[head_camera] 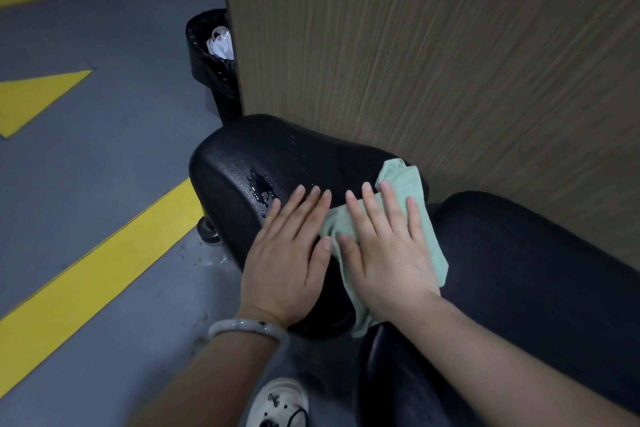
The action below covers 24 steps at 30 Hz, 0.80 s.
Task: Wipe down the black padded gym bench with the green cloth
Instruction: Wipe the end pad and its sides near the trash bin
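Observation:
The black padded gym bench [311,156] fills the middle and right of the head view, its seat pad near a second longer pad [519,270]. A small puddle and drops of water [261,189] sit on the seat pad. The green cloth [403,180] lies spread over the seat pad's right side. My right hand [388,246] presses flat on the cloth with straight fingers. My left hand [287,253] lies flat on the bare pad just left of the cloth, its thumb at the cloth's edge. A pale bangle circles my left wrist.
A wood-grain panel [433,45] stands right behind the bench. A black bin with a liner and white rubbish [214,55] sits at the panel's left corner. Grey floor with yellow stripes [86,270] spreads to the left. My white shoe [277,402] shows below.

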Available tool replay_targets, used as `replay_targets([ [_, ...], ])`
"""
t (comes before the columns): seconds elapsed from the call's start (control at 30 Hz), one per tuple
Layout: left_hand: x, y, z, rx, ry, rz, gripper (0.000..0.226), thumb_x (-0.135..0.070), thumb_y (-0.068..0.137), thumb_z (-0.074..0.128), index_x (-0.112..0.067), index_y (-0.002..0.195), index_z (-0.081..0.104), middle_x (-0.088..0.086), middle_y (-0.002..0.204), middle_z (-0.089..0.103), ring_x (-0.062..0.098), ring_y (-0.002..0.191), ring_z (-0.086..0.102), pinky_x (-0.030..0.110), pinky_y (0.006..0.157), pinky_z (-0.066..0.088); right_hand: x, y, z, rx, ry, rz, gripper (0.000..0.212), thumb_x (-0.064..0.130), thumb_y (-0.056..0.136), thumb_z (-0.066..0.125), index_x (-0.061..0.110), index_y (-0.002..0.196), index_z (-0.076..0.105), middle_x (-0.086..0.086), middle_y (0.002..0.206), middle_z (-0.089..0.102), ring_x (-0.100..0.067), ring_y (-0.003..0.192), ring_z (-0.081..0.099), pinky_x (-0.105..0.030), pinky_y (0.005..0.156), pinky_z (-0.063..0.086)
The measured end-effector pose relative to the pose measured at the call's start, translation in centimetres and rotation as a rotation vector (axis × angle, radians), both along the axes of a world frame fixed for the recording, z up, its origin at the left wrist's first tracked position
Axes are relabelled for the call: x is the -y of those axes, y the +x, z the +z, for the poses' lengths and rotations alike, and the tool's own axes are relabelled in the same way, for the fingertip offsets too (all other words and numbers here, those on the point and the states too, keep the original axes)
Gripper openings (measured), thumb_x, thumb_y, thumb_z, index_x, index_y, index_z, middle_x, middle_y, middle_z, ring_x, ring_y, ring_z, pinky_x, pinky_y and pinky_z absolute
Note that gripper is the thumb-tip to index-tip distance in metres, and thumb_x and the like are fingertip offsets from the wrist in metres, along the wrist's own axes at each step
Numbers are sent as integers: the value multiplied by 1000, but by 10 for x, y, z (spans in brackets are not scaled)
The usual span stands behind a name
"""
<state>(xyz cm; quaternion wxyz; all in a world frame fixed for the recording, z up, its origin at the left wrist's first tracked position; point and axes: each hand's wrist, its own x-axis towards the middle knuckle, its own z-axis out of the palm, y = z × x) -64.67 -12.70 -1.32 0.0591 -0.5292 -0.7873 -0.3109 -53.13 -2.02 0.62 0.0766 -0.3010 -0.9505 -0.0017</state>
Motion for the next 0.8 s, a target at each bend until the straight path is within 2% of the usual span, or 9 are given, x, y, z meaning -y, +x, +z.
replay_targets([
  [0.13,0,0,-1,-6,-16,-5,53,-34,100,25,-11,144,44,4,148,45,16,142,31,39,116,18,-11,-5,3,-1,-32,21,63,50,98,11,22,153,25,-1,160,21,-19,150,0,-43,118,-6],
  [0.33,0,0,0,-15,-33,-18,53,-32,99,29,-12,145,44,3,149,45,16,143,30,40,116,18,12,33,0,-26,15,47,58,44,101,22,12,148,35,-6,154,35,-23,148,15,-47,115,11],
  [0.47,-1,0,2,-35,-55,-43,52,-31,97,31,-13,145,44,3,149,44,17,143,30,39,118,15,9,27,1,2,-3,14,59,46,101,20,14,149,33,-5,156,32,-23,148,13,-46,116,8],
  [0.53,-1,0,3,-62,-89,-54,52,-31,97,31,-13,145,44,3,149,44,17,143,30,39,118,14,8,20,4,19,-64,-5,62,48,99,19,15,151,28,-3,158,25,-21,149,7,-44,117,1],
  [0.6,0,1,7,-106,-146,-67,52,-31,98,31,-12,145,43,5,150,43,18,144,29,39,118,14,6,22,9,15,-129,31,66,50,97,11,16,152,14,1,160,10,-15,149,-6,-40,118,-8],
  [0.67,0,6,13,-160,-194,-74,52,-32,98,31,-11,145,43,6,151,42,19,144,28,40,118,14,4,32,14,15,-198,111,64,51,95,7,18,150,2,6,160,-2,-10,147,-16,-37,118,-11],
  [0.73,-1,16,22,-148,-183,-77,52,-31,98,33,-9,142,47,6,149,44,20,142,32,37,117,18,-2,50,21,-16,-212,132,60,48,98,13,20,150,4,8,160,-1,-9,148,-13,-37,119,-8],
  [0.8,-7,36,30,-66,-128,-124,48,-26,95,36,-8,136,55,4,143,52,18,137,40,33,113,26,-10,72,28,-21,-215,31,59,50,98,10,26,152,4,9,160,-6,-8,147,-16,-36,118,-13],
])
